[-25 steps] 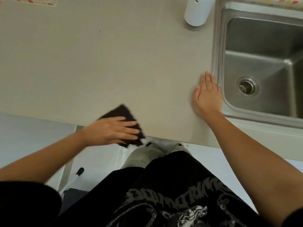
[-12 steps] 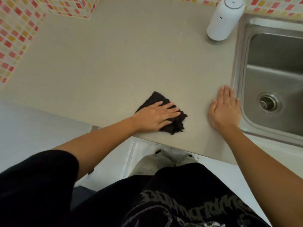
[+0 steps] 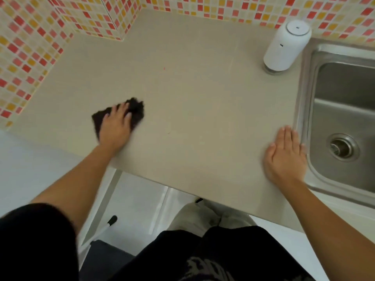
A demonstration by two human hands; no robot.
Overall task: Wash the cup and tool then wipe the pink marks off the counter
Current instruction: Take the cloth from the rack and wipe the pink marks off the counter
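Observation:
My left hand presses flat, fingers straight, on a dark cloth on the left part of the beige counter. The cloth and hand are blurred by motion. A tiny pink speck shows on the counter farther back, apart from the cloth. My right hand lies flat and open on the counter beside the sink's left rim. No cup or tool is in view.
A white cylindrical dispenser stands at the back of the counter next to the steel sink, whose drain is visible. Mosaic tile walls close the left and back. The counter's front edge runs diagonally in front of my legs.
My left hand slid the cloth from the counter's front edge toward the left and farther back. The camera tilted up, showing more of the wall. My right hand stayed by the sink.

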